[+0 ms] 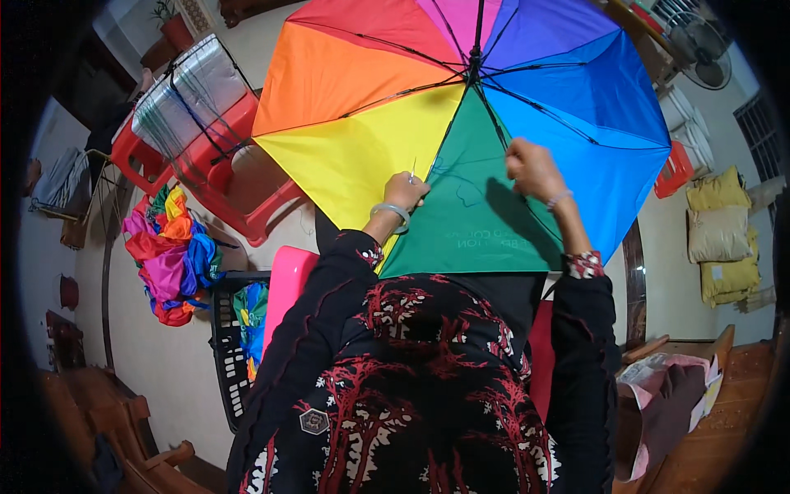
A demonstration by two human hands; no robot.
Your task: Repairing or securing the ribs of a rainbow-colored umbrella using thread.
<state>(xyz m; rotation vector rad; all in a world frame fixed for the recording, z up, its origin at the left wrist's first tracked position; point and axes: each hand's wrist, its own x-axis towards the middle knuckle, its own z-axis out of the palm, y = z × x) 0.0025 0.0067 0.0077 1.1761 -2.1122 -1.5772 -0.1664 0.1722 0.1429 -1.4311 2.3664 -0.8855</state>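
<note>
A rainbow-coloured umbrella [354, 156] lies open before me, its inside with the black ribs and shaft [476, 53] facing me. My left hand [405, 191] is closed on its cloth and a rib along the yellow and green seam. A thin, pointed metal piece [413, 169] sticks up from those fingers; its kind is too small to tell. Dark thread [465, 185] loops loosely over the green panel. Above that panel's right side my right hand [536, 171] is raised with fingers pinched together; what they hold, if anything, cannot be made out.
Folded colourful umbrella cloth [169, 255] is heaped at the left, above a black plastic basket [226, 346] with more inside. Red plastic stools [239, 189] carry a wrapped bundle [189, 99]. At the right are yellow sacks [720, 230], a fan [699, 53] and a wooden bench [699, 436].
</note>
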